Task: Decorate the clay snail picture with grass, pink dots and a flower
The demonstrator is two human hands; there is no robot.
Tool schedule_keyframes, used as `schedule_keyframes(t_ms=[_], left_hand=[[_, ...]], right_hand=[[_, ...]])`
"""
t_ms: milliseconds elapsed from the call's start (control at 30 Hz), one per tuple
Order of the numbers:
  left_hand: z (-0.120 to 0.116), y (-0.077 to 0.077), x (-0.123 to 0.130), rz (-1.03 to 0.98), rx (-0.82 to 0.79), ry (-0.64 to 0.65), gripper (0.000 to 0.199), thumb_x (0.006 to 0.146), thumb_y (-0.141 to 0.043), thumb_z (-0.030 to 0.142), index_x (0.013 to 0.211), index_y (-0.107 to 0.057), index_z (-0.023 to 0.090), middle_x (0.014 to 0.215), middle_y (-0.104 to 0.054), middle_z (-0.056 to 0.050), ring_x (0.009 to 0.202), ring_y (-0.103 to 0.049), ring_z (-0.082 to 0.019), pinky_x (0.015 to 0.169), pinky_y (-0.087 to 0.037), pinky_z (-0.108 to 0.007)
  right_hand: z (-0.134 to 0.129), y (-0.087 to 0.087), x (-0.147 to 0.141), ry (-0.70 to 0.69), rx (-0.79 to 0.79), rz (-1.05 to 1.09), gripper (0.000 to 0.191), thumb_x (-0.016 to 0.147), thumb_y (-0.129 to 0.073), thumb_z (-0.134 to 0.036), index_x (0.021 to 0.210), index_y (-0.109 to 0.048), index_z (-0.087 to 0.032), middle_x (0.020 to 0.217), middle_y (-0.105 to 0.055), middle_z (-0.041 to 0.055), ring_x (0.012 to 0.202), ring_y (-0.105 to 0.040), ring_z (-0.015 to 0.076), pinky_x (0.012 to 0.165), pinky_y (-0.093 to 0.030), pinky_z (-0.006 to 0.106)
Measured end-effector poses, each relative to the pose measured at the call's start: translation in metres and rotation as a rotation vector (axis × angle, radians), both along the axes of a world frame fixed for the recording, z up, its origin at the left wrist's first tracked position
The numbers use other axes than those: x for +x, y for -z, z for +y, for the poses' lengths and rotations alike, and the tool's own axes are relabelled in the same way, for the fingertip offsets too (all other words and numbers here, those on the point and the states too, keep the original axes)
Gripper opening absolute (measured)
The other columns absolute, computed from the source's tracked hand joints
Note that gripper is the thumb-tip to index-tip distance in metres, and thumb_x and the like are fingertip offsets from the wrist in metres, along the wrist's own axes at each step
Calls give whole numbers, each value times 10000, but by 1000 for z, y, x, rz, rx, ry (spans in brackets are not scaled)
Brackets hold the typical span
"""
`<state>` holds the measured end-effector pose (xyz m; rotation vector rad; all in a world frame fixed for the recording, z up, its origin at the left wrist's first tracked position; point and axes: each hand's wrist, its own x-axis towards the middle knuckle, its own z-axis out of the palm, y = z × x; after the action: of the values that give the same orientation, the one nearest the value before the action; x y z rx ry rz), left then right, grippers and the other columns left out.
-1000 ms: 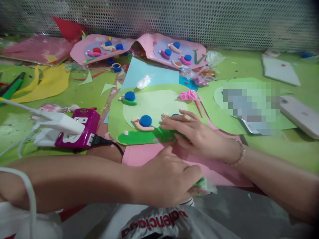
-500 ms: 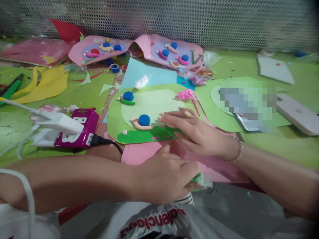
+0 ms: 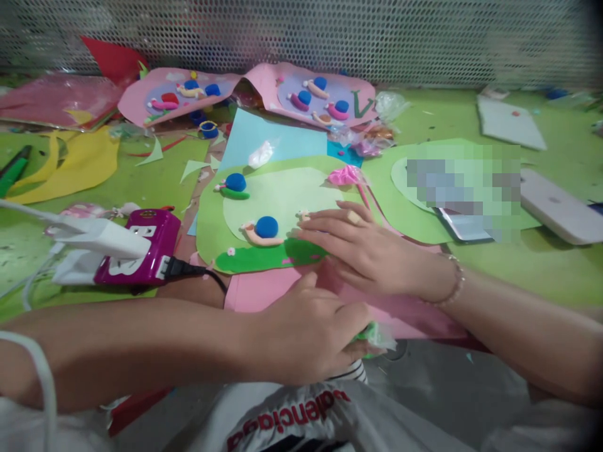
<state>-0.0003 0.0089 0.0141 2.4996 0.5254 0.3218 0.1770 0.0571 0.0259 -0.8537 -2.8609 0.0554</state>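
Observation:
My left hand (image 3: 320, 333) is closed at the table's front edge around green modelling clay (image 3: 365, 336) in a clear plastic wrapper. My right hand (image 3: 372, 251), fingers stretched out flat, lies over the right part of a light green paper card (image 3: 211, 213). Its fingers cover the right end of a flat green clay strip (image 3: 254, 257) along the card's lower edge. Left of the fingertips sits a clay snail with a blue shell (image 3: 266, 227). Another blue-shelled clay snail (image 3: 235, 183) is farther up the card. A small pale clay piece (image 3: 304, 215) peeks out by the fingertips.
A purple power strip (image 3: 160, 232) with white plugs stands to the left. Behind lie pink cards with clay snails (image 3: 136, 103). Pink clay in plastic (image 3: 346, 176) rests at the card's upper right. Farther right are another green card (image 3: 381, 207) and a phone (image 3: 556, 204).
The whole view has shifted slightly. My right hand's fingers have moved a little over the green strip, uncovering more of the pale clay piece. My left hand keeps its hold.

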Motion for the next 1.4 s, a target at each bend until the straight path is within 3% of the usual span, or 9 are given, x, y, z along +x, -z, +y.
schedule_keyframes(t_ms=[100, 300, 600, 900, 1133, 1200, 1267, 1333, 1400], left_hand=[[-1, 1, 0, -17, -16, -5, 260, 932, -323, 353, 891, -484, 152, 721, -633, -27, 693, -585, -179, 835, -361, -369], [-2, 4, 0, -62, -14, -3, 249, 933, -335, 343, 886, -486, 151, 759, -653, -17, 727, -598, -172, 953, -309, -411], [-1, 3, 1, -53, -15, -1, 244, 928, -329, 332, 839, -477, 159, 695, -619, -10, 679, -579, -166, 887, -347, -397], [-2, 2, 0, -65, -14, 3, 248, 928, -337, 342, 884, -488, 151, 738, -644, -23, 699, -583, -167, 889, -347, -372], [-1, 0, 0, -11, 8, -1, 304, 937, -272, 354, 860, -494, 161, 688, -623, -26, 663, -573, -181, 897, -339, -435], [-1, -1, 0, 12, 2, -6, 319, 938, -257, 361, 872, -494, 158, 687, -620, -34, 660, -578, -189, 863, -363, -431], [-1, -2, 0, 24, -2, -15, 320, 938, -257, 362, 878, -494, 155, 675, -612, -37, 649, -580, -193, 832, -382, -421], [0, -2, 0, 6, 1, -10, 303, 936, -274, 349, 878, -498, 152, 672, -610, -34, 646, -579, -191, 857, -373, -438], [0, 0, 0, -31, 20, 0, 294, 930, -296, 338, 869, -510, 146, 668, -615, -35, 651, -579, -186, 923, -333, -468]], right_hand=[[1, -1, 1, 66, 70, 17, 393, 875, -389, -225, 1242, -524, -192, 1309, -467, 113, 1218, -378, 279, 1028, -265, 498], [3, 4, 0, 71, 92, -43, 399, 861, -431, -254, 1249, -525, -248, 1352, -416, 92, 1252, -333, 295, 1038, -234, 531], [-1, 2, -3, 45, 111, -107, 415, 880, -402, -305, 1270, -504, -208, 1419, -378, 80, 1260, -337, 312, 1047, -210, 574], [0, 3, -2, 101, 53, -40, 415, 907, -366, -291, 1303, -480, -248, 1428, -364, 52, 1266, -333, 295, 1044, -232, 550], [-1, 3, -2, 43, 86, -67, 435, 888, -399, -288, 1314, -452, -216, 1422, -381, 56, 1252, -344, 298, 1034, -223, 582], [2, -4, 3, 54, 74, 37, 411, 884, -352, -237, 1265, -497, -175, 1337, -467, 88, 1157, -429, 267, 986, -313, 519], [6, -12, 10, 42, 19, 141, 397, 872, -295, -186, 1150, -575, -145, 1080, -594, 113, 944, -524, 210, 856, -416, 410], [10, -19, 19, -28, -66, 119, 398, 862, -267, -170, 1013, -636, -171, 788, -594, 70, 710, -518, 155, 690, -428, 315], [13, -21, 25, -134, -127, 18, 385, 862, -280, -191, 939, -657, -204, 661, -553, 33, 590, -464, 130, 594, -381, 281]])
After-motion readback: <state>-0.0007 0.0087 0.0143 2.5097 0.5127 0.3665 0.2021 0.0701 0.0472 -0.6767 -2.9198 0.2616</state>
